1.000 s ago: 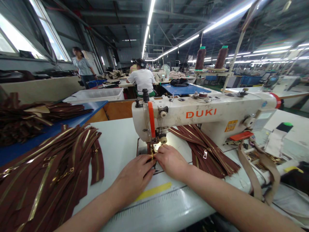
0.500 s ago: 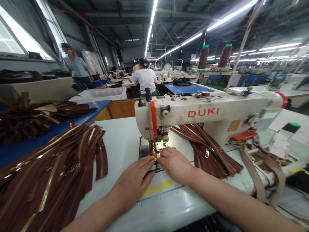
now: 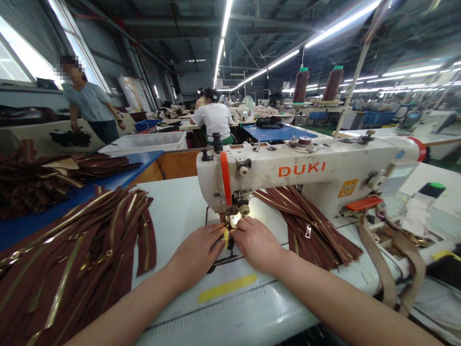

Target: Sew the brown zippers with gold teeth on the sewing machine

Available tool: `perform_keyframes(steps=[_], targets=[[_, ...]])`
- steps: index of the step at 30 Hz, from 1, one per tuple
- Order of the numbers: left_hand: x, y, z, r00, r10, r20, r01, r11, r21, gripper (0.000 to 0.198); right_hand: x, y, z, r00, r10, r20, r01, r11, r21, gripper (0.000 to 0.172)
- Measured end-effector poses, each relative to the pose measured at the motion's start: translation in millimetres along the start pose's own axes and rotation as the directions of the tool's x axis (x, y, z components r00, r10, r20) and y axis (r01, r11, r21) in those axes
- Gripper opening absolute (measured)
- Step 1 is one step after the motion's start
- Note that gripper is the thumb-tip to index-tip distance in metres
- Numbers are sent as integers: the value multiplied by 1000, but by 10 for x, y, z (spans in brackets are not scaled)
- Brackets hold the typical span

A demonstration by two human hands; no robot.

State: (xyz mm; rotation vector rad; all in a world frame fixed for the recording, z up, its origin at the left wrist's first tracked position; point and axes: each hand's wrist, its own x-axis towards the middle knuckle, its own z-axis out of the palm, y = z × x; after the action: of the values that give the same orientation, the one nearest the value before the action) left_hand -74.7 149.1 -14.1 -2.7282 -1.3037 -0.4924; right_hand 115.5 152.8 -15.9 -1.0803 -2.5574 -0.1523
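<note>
A brown zipper (image 3: 226, 236) with gold teeth lies under the needle area of the white sewing machine (image 3: 306, 168), mostly hidden by my fingers. My left hand (image 3: 196, 249) pinches its left side, fingertips close to the presser foot. From the right, my right hand (image 3: 256, 244) presses curled fingers on the same zipper's other edge. Several brown zippers (image 3: 309, 233) with metal pulls lie fanned out under the machine arm, right of my right hand. A large heap of brown zippers (image 3: 77, 259) covers the table left of my left hand.
More brown zippers are piled on a blue table (image 3: 144, 166) at the left. Beige straps (image 3: 372, 259) hang at the right beside a tray of metal parts. Behind the machine stand a white bin (image 3: 147, 144), a seated person (image 3: 215, 117) and a standing person (image 3: 88, 105).
Both hands have shifted slightly, and the zipper has moved a little farther under the presser foot. At the left, the standing person has moved leftward and nearer, with a dark item in hand.
</note>
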Motion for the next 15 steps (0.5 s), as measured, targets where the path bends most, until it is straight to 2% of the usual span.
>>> perform_keyframes(steps=[15], targets=[[33, -16, 4, 996, -5, -84, 2, 999, -38, 35, -67, 4, -3, 998, 62, -34, -59, 996, 62, 20]])
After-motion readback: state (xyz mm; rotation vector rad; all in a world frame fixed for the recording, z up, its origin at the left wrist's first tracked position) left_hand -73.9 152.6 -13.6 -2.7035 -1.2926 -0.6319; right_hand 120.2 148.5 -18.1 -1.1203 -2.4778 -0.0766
